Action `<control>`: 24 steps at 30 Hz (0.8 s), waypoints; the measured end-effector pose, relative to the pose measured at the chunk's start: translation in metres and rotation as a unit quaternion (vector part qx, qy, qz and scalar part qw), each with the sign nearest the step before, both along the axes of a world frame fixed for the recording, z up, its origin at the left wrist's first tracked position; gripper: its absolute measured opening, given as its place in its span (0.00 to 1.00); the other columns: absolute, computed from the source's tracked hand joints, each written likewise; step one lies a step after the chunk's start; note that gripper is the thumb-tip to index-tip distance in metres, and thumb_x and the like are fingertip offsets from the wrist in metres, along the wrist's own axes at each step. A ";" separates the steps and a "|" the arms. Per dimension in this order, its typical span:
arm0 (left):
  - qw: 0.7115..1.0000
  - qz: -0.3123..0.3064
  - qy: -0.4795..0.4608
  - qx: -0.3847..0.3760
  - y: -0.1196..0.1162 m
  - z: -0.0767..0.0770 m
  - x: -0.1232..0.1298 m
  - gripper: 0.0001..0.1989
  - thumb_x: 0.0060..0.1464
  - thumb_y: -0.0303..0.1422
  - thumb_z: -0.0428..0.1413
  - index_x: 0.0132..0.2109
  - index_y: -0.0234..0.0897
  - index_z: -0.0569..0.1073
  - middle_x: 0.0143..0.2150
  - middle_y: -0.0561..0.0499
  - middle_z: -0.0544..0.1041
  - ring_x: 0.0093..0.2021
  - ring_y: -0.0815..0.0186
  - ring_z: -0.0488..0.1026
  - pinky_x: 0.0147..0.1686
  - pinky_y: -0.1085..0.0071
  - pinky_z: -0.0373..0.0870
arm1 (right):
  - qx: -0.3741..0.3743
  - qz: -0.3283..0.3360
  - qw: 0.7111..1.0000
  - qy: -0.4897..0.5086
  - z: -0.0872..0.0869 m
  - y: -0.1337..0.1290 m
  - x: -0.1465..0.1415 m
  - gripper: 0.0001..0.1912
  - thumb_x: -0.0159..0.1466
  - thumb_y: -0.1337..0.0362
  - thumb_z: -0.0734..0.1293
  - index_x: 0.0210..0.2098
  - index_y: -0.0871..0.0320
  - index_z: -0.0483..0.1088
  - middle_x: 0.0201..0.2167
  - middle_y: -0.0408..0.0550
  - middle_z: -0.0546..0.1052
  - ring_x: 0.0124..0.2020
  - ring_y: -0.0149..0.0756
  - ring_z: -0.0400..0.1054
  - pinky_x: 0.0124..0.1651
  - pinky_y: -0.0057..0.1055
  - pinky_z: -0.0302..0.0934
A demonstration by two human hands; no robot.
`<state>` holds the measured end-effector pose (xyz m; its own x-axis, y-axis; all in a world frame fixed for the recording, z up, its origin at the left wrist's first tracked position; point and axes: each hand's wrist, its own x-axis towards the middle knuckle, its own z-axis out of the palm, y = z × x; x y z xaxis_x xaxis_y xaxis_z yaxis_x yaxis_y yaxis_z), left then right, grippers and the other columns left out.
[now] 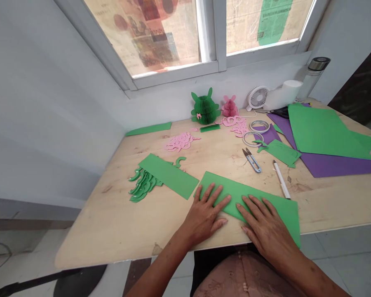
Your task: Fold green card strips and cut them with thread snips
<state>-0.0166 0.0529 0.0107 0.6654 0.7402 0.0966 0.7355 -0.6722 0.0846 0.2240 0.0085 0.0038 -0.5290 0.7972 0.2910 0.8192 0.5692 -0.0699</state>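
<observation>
A long green paper strip point(250, 194) lies near the table's front edge, its right end reaching over that edge. My left hand point(204, 214) rests flat on its left part with the fingers spread. Flat on the strip's middle, fingers apart, lies my right hand point(266, 225). Just left of the strip is a shorter green paper piece point(173, 175), partly covering a pile of cut green curved shapes point(144, 185). A white pen point(281, 179) touches or nearly touches the strip's upper edge on the right.
Blue snips point(252, 160) and tape rolls point(252, 139) lie mid-table. Pink cutouts point(181, 141) are behind. Green point(205, 110) and pink point(230, 107) paper figures stand by the wall, near a fan point(257, 97). Green sheets point(324, 132) and purple sheets point(334, 166) lie right.
</observation>
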 end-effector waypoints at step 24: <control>1.000 0.001 0.006 -0.006 0.005 -0.004 0.001 0.30 0.61 0.51 0.45 0.68 0.52 0.52 0.70 0.50 0.52 0.69 0.51 0.47 0.64 0.45 0.41 | -0.008 -0.013 1.000 -0.002 0.000 0.001 -0.002 0.21 0.67 0.63 0.60 0.59 0.55 0.65 0.60 0.54 0.68 0.60 0.51 0.59 0.60 0.53 0.51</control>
<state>-0.0159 0.0578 0.0062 0.6649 0.7427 0.0786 0.7380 -0.6696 0.0836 0.2221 0.0091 0.0039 -0.5086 0.8154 0.2767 0.8343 0.5461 -0.0758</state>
